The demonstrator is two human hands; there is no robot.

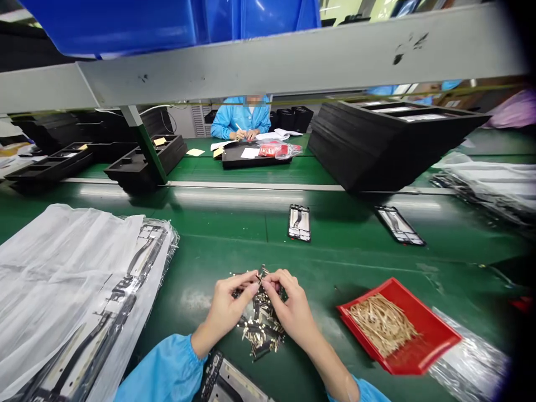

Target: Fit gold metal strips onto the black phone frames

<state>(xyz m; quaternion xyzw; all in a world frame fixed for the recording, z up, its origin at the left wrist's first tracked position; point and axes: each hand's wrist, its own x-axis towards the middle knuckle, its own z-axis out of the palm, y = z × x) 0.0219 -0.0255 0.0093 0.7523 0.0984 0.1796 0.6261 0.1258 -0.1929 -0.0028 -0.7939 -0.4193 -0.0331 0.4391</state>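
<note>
My left hand (233,301) and my right hand (292,306) meet in front of me, thumb and fingertips of each pinched together on a small dark part (260,276). Its exact kind is too small to make out. Under and between the hands lies a loose pile of small black and gold-coloured parts (263,329), partly hidden by my fingers. Below my left wrist, a phone frame (232,384) lies on the green table (196,268), partly covered by my blue sleeve. A red tray (435,335) with thin tan strips (381,324) stands to the right of my right hand.
Phone frames under white sheets (62,251) are stacked on the left. Two phone frames (299,223) (401,225) lie farther back. Clear plastic bags (471,357) lie beside the red tray. Black trays (360,139) stand beyond, below a grey beam (268,70). A co-worker (242,118) sits opposite.
</note>
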